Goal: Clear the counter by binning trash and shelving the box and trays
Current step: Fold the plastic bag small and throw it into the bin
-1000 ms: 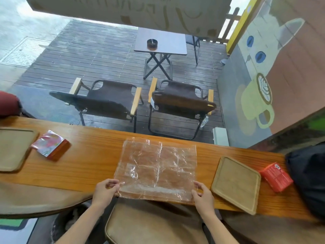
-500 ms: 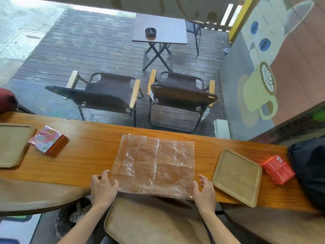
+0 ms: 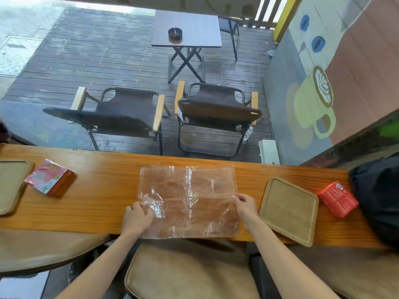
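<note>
Plastic sheet could slide off the counter's near edge

Your left hand (image 3: pixel 138 219) and right hand (image 3: pixel 246 205) pinch the clear plastic sheet (image 3: pixel 187 199) mid-counter (image 3: pixel 97 203); it's slippery and overhangs, so a loose pinch drops it.

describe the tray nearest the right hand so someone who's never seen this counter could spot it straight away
Start at the long wooden counter and find the clear plastic sheet in its middle. Just right of the sheet, beside the right hand, lies a square tan tray, turned askew with one corner overhanging the near edge. The other tray is cut off at the far left.
</note>
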